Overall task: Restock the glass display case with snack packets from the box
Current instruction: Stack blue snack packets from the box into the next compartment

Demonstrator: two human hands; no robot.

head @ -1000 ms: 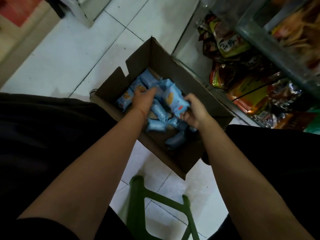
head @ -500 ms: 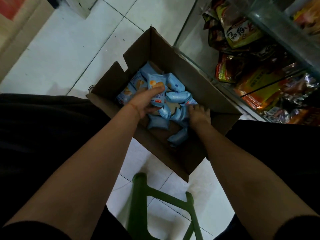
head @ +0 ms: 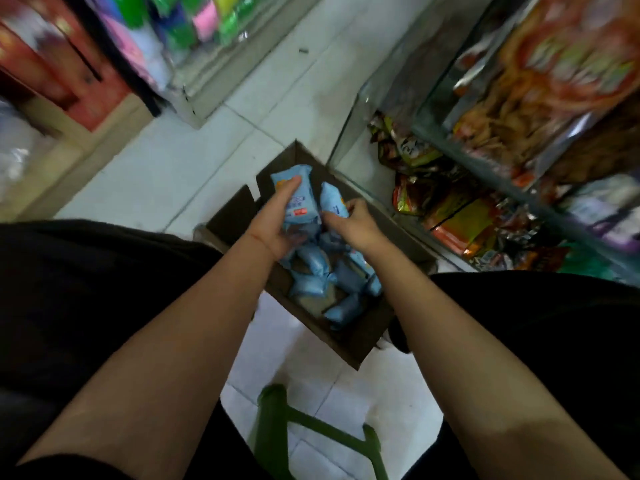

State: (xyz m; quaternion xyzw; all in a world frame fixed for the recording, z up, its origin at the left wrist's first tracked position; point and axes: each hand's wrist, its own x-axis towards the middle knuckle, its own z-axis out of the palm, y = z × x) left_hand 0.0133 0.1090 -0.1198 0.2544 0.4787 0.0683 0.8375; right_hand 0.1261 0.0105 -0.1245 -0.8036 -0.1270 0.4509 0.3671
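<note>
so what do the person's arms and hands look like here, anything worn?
Both forearms are bare; no gloves, rings or watch show. The left hand has a thin reddish band at the wrist. The right hand has nothing at the wrist. Black sleeves appear only at the picture's bottom edge, by the elbows. Black clothing covers the legs.

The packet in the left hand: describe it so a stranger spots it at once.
Find the brown cardboard box on the white tiled floor beside the glass case. Above it, the left hand grips a light blue packet, the highest one, with a red label.
</note>
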